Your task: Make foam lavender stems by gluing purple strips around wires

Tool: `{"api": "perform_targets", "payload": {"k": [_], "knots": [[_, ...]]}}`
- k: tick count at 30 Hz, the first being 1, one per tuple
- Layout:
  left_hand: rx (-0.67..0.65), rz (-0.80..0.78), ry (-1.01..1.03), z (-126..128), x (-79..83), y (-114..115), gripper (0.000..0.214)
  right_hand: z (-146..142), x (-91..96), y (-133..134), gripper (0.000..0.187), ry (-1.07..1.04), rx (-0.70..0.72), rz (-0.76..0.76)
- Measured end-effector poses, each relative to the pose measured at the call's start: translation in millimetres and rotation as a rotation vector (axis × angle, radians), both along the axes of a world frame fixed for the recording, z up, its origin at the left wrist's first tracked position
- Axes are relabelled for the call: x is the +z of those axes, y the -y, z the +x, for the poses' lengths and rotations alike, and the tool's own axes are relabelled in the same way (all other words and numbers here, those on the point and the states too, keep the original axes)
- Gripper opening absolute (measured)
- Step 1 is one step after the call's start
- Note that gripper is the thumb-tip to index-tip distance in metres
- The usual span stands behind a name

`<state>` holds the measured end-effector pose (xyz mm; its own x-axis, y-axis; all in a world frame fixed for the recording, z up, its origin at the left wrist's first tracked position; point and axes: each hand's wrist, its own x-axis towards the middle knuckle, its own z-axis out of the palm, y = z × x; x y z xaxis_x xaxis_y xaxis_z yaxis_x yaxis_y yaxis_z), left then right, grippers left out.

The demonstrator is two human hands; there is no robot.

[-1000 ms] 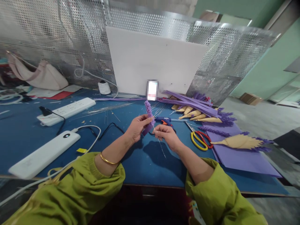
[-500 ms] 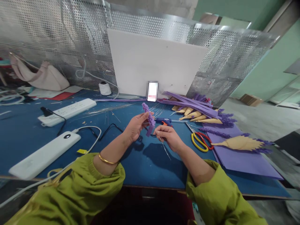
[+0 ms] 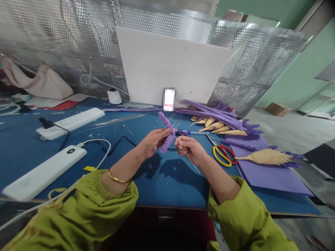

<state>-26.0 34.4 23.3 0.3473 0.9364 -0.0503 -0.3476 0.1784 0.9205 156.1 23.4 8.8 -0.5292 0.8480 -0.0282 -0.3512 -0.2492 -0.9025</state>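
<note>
My left hand [image 3: 156, 142] pinches a purple paper lavender sprig [image 3: 165, 121] between thumb and fingers. A loose flap of purple paper strip [image 3: 166, 143] hangs below the fingertips. Just to the right, my right hand [image 3: 190, 149] is closed on the thin wire stem [image 3: 193, 164], whose free end slants down to the right. Both hands are held above the blue table, close together. Behind them lies a blue glue gun [image 3: 184, 132], partly hidden. Scissors [image 3: 224, 155] with one yellow and one red handle lie right of my right hand.
Paper-wrapped lavender bunches [image 3: 217, 126] and purple strips [image 3: 220, 116] lie at the back right. A wrapped bunch [image 3: 267, 158] rests on purple sheets [image 3: 277, 181]. Left are a power strip [image 3: 73, 122], a white power bank [image 3: 44, 174] and cables. A lit phone [image 3: 169, 99] leans against a white board [image 3: 172, 62].
The sprig has turned, its top tilting further left and its paper flap swinging out to the lower left. My right hand has shifted slightly right with the wire. The whole view has shifted slightly.
</note>
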Motion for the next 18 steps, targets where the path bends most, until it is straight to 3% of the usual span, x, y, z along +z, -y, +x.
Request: {"api": "perform_targets", "payload": {"k": [5, 12, 18], "knots": [[0.041, -0.022, -0.058, -0.5, -6.0, -4.5, 0.033, 1.2, 1.1, -0.2, 0.014, 0.034, 0.018, 0.009], [0.003, -0.029, -0.085, 0.7, -0.4, -0.6, 0.041, 1.6, 1.4, -1.9, 0.014, 0.018, 0.023, 0.003], [0.08, -0.049, -0.057, 1.3, -3.7, -2.9, 0.033, 2.2, 2.8, -1.8, 0.016, 0.055, 0.037, -0.017]]}}
